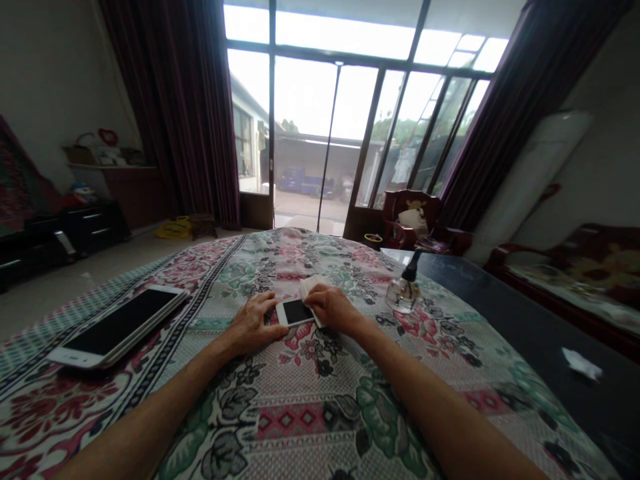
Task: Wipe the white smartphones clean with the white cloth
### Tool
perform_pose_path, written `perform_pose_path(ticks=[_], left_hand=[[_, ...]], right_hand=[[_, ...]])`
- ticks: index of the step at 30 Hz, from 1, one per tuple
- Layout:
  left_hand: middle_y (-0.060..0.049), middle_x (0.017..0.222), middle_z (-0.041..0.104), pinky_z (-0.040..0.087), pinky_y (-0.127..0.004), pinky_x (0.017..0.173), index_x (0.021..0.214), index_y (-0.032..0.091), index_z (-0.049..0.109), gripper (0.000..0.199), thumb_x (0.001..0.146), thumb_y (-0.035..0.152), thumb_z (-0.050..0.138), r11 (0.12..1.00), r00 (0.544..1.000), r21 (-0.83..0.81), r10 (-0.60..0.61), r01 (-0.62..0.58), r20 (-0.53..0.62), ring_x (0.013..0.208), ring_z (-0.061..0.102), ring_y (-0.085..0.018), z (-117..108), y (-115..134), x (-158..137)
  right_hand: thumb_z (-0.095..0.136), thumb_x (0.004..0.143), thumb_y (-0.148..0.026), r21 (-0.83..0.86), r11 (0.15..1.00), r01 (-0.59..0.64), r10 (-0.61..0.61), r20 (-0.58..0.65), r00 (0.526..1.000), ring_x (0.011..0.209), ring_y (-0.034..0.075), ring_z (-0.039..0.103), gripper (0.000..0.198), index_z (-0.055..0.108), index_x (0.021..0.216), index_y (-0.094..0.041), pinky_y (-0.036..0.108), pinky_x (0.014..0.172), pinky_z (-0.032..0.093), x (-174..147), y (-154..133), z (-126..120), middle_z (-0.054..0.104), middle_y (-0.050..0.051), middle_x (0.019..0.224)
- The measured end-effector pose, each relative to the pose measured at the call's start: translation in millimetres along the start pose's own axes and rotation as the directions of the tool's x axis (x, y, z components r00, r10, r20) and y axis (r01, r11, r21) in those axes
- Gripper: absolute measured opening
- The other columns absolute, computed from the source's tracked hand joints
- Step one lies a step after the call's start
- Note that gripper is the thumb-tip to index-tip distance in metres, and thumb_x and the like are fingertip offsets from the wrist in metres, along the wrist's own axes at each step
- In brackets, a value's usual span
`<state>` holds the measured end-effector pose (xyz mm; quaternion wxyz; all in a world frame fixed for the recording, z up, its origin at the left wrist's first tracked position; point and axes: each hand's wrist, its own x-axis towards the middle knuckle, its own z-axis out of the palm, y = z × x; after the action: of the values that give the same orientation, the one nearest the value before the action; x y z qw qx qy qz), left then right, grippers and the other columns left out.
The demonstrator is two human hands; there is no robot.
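A small white smartphone [295, 311] with a dark screen lies flat on the patterned tablecloth [295, 427]. My left hand [253, 325] grips its left end, thumb at the near corner and fingers at the far one. Over the phone's right end, my right hand [330, 307] pinches a folded white tissue [309, 285] against the screen. That end of the phone is hidden by the hand and tissue. To the right stands a clear pump bottle [404, 293] with a black top.
At the left lies a larger white device [120, 327] with a dark screen, stacked on something similar. A crumpled white tissue [581, 364] rests on the dark surface [520, 327] at the right. Beyond the table are a wooden chair [413, 217] and glass doors [325, 133].
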<state>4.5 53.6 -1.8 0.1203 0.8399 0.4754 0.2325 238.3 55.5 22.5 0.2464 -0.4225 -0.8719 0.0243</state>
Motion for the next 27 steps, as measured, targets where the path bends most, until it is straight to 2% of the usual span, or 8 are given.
perform_pose_path(ticks=[6,11,16,23,27], left_hand=[[-0.014,0.141,0.049,0.032,-0.048,0.110,0.123,0.017,0.060,0.061,0.071,0.049,0.065,1.000,1.000,0.006,0.018,-0.018,-0.026,0.131,0.042,-0.034,5,-5,1],[-0.011,0.138,0.052,0.035,-0.044,0.109,0.123,0.018,0.061,0.059,0.072,0.046,0.066,0.995,0.994,-0.009,0.097,-0.098,-0.051,0.127,0.046,-0.032,7,-8,3],[-0.009,0.135,0.055,0.037,-0.045,0.106,0.121,0.022,0.062,0.053,0.073,0.044,0.064,0.992,0.989,-0.023,0.121,-0.123,-0.080,0.124,0.048,-0.031,6,-6,2],[-0.009,0.134,0.055,0.039,-0.046,0.105,0.120,0.022,0.064,0.054,0.070,0.042,0.067,0.992,0.986,-0.055,0.109,-0.117,-0.124,0.123,0.050,-0.031,10,-9,1],[-0.009,0.134,0.055,0.039,-0.044,0.105,0.121,0.023,0.064,0.056,0.069,0.042,0.069,0.990,0.985,-0.071,0.116,-0.126,-0.126,0.122,0.050,-0.030,10,-9,2]], right_hand=[[0.054,0.086,-0.009,0.025,0.996,0.082,-0.081,-0.023,0.996,0.088,0.016,0.062,0.023,0.072,0.094,-0.020,0.028,0.087,0.044,8,-20,18,0.072,0.005,0.096],[0.051,0.088,-0.011,0.054,0.988,0.145,-0.143,-0.035,0.989,0.096,0.016,0.061,0.023,0.069,0.100,-0.020,0.031,0.093,0.042,9,-27,27,0.071,0.005,0.105],[0.047,0.088,-0.010,0.101,0.983,0.156,-0.149,-0.078,0.986,0.104,0.016,0.060,0.028,0.068,0.104,-0.022,0.033,0.096,0.041,8,-24,33,0.069,0.005,0.112],[0.047,0.085,-0.007,0.139,0.976,0.167,-0.153,-0.109,0.982,0.102,0.016,0.062,0.030,0.069,0.102,-0.018,0.031,0.096,0.040,8,-23,36,0.071,0.006,0.108],[0.048,0.083,-0.006,0.130,0.983,0.128,-0.113,-0.115,0.987,0.104,0.017,0.061,0.032,0.069,0.103,-0.019,0.032,0.097,0.040,8,-25,37,0.070,0.006,0.111]])
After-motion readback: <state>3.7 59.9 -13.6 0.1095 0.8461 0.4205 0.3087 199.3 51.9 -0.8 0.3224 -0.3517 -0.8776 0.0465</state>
